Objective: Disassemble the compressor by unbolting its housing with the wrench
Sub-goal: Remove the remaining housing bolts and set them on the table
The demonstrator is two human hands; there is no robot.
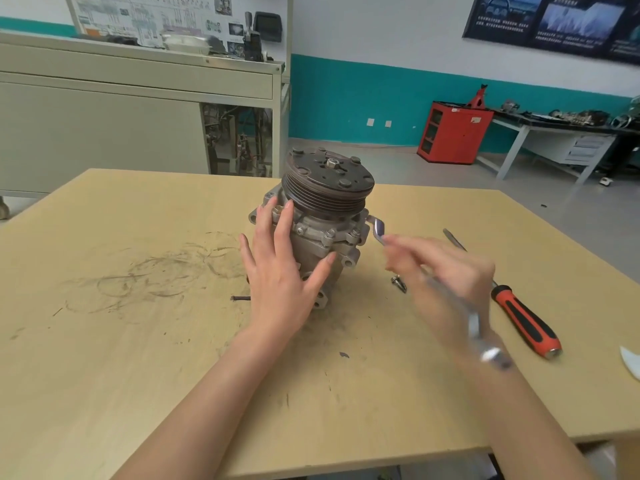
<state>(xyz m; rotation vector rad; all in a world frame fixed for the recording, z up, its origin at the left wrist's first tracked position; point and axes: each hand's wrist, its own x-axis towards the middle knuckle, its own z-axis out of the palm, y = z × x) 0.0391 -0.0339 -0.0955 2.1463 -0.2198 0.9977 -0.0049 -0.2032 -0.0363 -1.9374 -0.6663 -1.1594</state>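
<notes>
Wrist-deep in blur, the right hand (446, 282) is wrapped on the wrench (379, 232), fingers closed along its shaft, though the smear hides exactly how they lie. The wrench's far end sits against the compressor (325, 233) at its 3 o'clock side, by a flange bolt. The compressor stands upright, pulley (329, 181) on top, in the middle of the table (138, 341). The left hand (280, 271) lies flat on its 9 o'clock side, fingers straight and spread, bracing rather than gripping.

The main risk, I judge, is the wrench slipping off the bolt head if it is not fully seated, rounding it or driving knuckles into the housing. With only a flat palm steadying it, the compressor could also twist or tip under a hard pull.

A loose bolt (398, 284) lies at 4 o'clock, just under the wrench's sweep, and could be knocked away. A screwdriver (526, 320) lies beyond it, and a small dark screw (240, 298) at 8 o'clock.
</notes>
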